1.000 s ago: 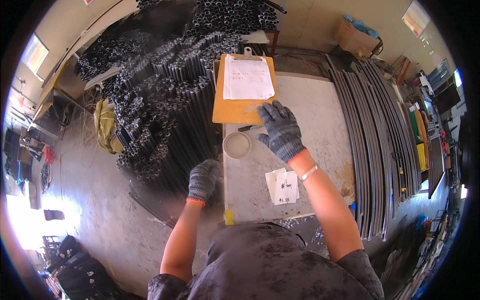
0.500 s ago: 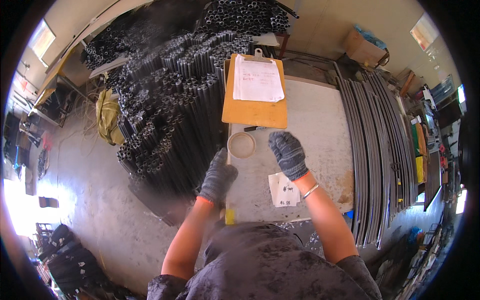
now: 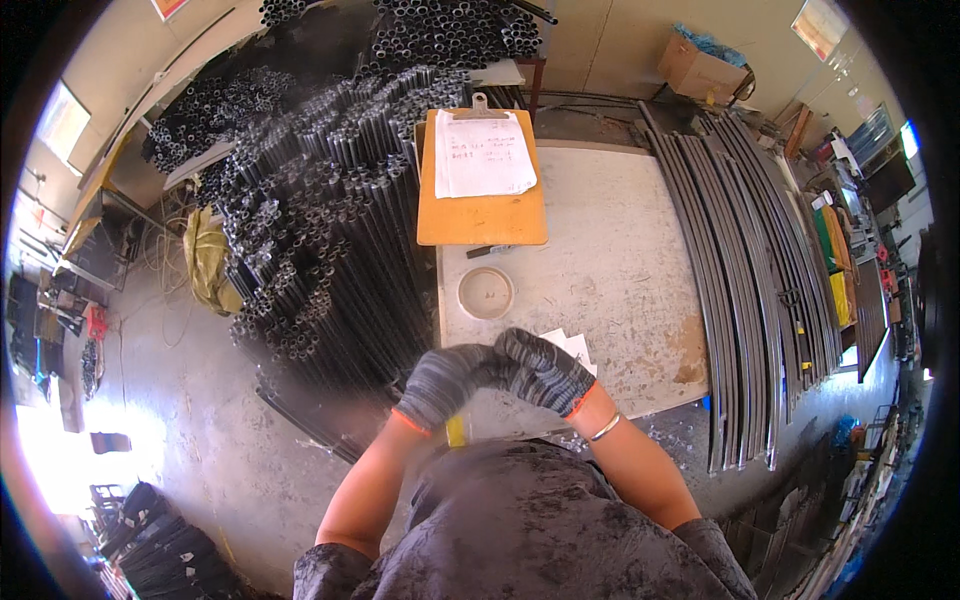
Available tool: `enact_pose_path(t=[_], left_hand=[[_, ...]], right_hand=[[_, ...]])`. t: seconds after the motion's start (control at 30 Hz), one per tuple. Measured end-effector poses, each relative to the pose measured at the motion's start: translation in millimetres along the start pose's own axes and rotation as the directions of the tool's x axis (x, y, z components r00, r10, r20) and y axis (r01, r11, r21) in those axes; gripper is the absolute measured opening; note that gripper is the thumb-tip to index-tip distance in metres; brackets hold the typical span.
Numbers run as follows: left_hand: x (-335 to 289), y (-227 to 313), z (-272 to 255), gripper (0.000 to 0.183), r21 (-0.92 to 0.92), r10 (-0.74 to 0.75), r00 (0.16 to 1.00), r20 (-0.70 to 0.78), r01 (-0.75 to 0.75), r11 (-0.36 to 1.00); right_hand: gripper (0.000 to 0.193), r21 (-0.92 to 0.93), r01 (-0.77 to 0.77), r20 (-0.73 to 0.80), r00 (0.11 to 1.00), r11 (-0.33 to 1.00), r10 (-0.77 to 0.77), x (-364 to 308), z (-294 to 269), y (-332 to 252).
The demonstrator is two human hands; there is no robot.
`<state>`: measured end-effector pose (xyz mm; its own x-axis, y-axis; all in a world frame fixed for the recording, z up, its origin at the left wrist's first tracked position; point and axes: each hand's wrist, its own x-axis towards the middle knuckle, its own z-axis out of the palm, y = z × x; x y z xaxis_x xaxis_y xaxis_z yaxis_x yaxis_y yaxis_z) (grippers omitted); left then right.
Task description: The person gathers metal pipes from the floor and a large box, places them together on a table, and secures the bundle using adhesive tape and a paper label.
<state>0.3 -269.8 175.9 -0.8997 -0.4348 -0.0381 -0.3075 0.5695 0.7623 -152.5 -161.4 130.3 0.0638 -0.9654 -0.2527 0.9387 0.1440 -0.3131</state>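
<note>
My left hand and my right hand, both in grey knitted gloves with orange cuffs, meet over the near edge of the pale table. Their fingers are closed and touch at the tips; anything between them is hidden. Just beyond lies a pale round ring-shaped thing, perhaps a shallow dish or a tape roll. A black marker rests between it and a wooden clipboard with white sheets under its clip. White paper slips stick out from behind my right hand.
A dense mass of upright dark metal tubes crowds the table's left side. Long metal bars lie along the right side of the table. A cardboard box stands at the back right, and a yellowish sack on the left floor.
Both hands, apart before, have come together nearer my body. My right hand has moved down and left, and now covers part of the paper slips. The view has shifted slightly.
</note>
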Motion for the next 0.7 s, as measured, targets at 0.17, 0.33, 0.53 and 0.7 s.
enact_pose_path(t=[0.17,0.33,0.53,0.7], left_hand=[[-33,21,-42,0.035,-0.394,-0.083,0.953,0.291,0.199,0.897],[4,13,-81,0.042,-0.045,0.110,0.971,-0.211,-0.122,0.992],[36,78,-102,0.029,-0.709,0.257,0.964,-0.067,-0.227,0.668],[48,80,-135,0.025,-0.792,-0.027,0.930,-0.367,-0.297,0.534]], right_hand=[[0.015,-0.183,-0.010,-0.081,0.997,0.983,-0.005,4,50,-42],[0.018,-0.791,0.113,0.088,0.994,0.601,-0.070,-6,116,-85],[0.012,-0.763,0.218,0.229,0.971,0.609,-0.060,-9,172,-112],[0.018,-0.780,0.358,0.294,0.934,0.513,-0.204,-25,171,-149]])
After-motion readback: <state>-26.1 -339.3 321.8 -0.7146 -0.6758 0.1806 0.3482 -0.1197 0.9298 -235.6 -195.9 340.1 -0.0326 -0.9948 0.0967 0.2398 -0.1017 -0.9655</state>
